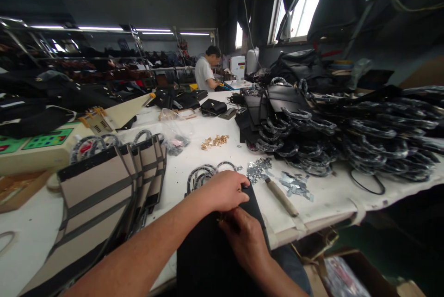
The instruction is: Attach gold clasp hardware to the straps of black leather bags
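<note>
A black bag panel (pixel 204 250) lies in front of me, running over the table's front edge. Plastic-wrapped ring handles (pixel 201 177) stick out at its far end. My left hand (pixel 225 190) reaches across the panel's upper part, its fingers curled down against it. Just below, my right hand (pixel 247 237) is closed, thumb and fingertips pinched together close under the left hand. Whatever small thing sits between those fingertips is hidden. Beyond the hands are a heap of small gold-coloured metal fittings (pixel 215 141) and scattered flat metal plates (pixel 259 170).
A stick-like tool with a pale handle (pixel 281 197) lies near the front edge. Stacked panels with beige backs (pixel 97 190) stand at left beside a machine (pixel 48 142). Black bag parts with wrapped handles (pixel 298 135) are piled at right. A co-worker (pixel 204 72) is farther back.
</note>
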`<state>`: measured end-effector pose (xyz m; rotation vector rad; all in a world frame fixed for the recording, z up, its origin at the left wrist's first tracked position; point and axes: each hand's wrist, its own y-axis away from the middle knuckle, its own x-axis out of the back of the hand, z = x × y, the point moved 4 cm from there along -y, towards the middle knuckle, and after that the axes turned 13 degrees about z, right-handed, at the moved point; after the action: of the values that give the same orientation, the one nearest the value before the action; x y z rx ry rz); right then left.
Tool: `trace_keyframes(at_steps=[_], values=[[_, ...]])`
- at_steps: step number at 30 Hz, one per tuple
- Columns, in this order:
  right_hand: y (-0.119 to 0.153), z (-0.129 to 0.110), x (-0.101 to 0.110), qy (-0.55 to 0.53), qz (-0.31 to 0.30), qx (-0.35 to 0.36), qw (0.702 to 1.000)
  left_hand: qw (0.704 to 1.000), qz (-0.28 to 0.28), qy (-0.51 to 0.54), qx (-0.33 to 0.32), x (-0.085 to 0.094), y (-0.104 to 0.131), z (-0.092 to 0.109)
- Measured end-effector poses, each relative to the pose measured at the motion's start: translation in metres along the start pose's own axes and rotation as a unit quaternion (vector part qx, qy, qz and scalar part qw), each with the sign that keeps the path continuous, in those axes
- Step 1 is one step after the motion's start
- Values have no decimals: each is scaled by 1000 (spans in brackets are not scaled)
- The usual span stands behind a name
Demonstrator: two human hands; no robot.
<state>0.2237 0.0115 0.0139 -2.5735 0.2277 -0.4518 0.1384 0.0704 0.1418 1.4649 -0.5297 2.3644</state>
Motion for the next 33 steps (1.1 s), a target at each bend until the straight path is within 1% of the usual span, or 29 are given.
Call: trace_keyframes(at_steps=[2, 3, 6, 8, 9, 10, 12, 13, 14, 15, 17, 19, 20, 21, 23, 26, 28, 33], values=[[-2, -4, -2, 4, 19, 38, 999, 998, -24, 61, 22, 1, 3, 1], [-4, -7, -4, 6, 26, 55, 998, 994, -23, 104, 33, 3, 5, 1], [-12, -17, -10, 3, 37, 119, 992, 975, 21, 217, 49, 6, 12, -3], [-18, -23, -13, -9, 41, 160, 986, 962, 49, 267, 37, 4, 17, -8], [-21, -23, -13, -14, 40, 164, 986, 954, 74, 288, 33, 2, 20, -12], [-24, -22, -12, -17, 37, 150, 988, 945, 111, 307, 34, 1, 23, -18], [-31, -13, -6, -10, 31, 81, 996, 925, 206, 313, 59, -2, 31, -34], [-33, -7, 0, -4, 36, 40, 999, 925, 239, 286, 74, -5, 36, -43], [-36, -1, 7, 0, 46, 2, 999, 934, 251, 242, 84, -10, 41, -51], [-38, 5, 16, 1, 61, -29, 998, 949, 242, 184, 86, -15, 45, -56], [-40, 17, 31, 2, 76, -77, 994, 976, 199, 64, 61, -27, 51, -63], [-41, 25, 42, 4, 61, -107, 992, 985, 168, -14, 34, -35, 53, -64], [-41, 28, 45, 11, 47, -108, 993, 986, 163, -34, 29, -37, 53, -64], [-40, 29, 46, 23, 34, -96, 995, 986, 160, -46, 31, -38, 52, -64], [-37, 28, 46, 58, 17, -45, 997, 985, 156, -53, 54, -39, 48, -64], [-31, 24, 42, 106, 19, 28, 994, 984, 146, -48, 89, -38, 44, -64], [-30, 23, 42, 124, 29, 37, 991, 984, 141, -45, 97, -39, 42, -64], [-35, 21, 43, 126, 26, 14, 992, 983, 136, -31, 117, -37, 39, -62]])
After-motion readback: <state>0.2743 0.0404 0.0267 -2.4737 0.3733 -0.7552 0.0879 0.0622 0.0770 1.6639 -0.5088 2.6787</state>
